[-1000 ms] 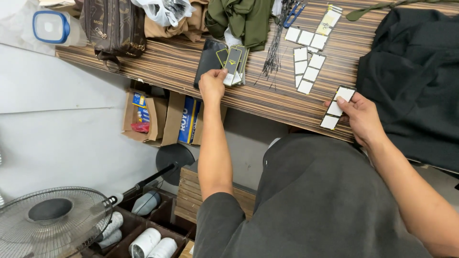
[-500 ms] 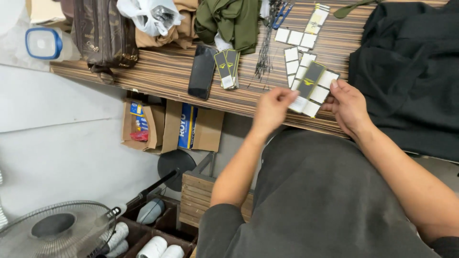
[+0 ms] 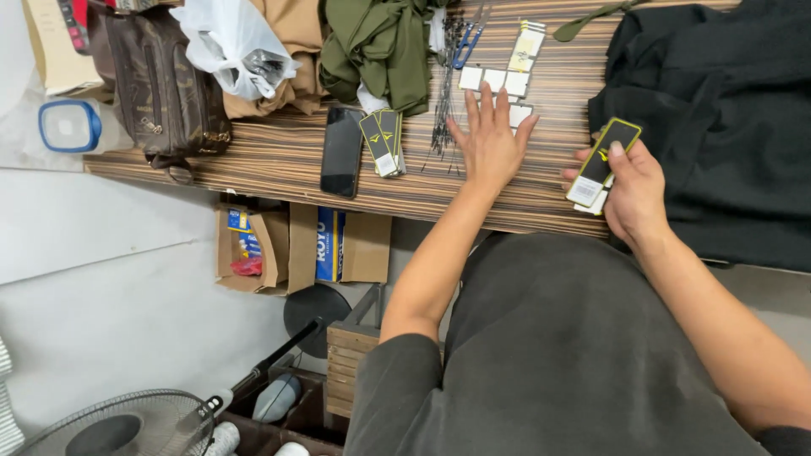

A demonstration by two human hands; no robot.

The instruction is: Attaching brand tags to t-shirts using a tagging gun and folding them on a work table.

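Observation:
My right hand holds a small stack of tags; the top one is a black hang tag with a yellow-green border. My left hand lies flat, fingers spread, on the striped wooden table, covering some of the white rectangular tags laid in rows. Left of that hand sit a bundle of thin black strings and a small pile of black hang tags.
A black phone lies near the table's front edge. Black garments fill the right side. Olive cloth, tan cloth, a plastic bag and a brown bag line the back. Cardboard boxes and a fan stand below.
My left hand moved from the black tag pile to my right hand, then out flat onto the white tags. My right hand lifted a black tag stack off the table.

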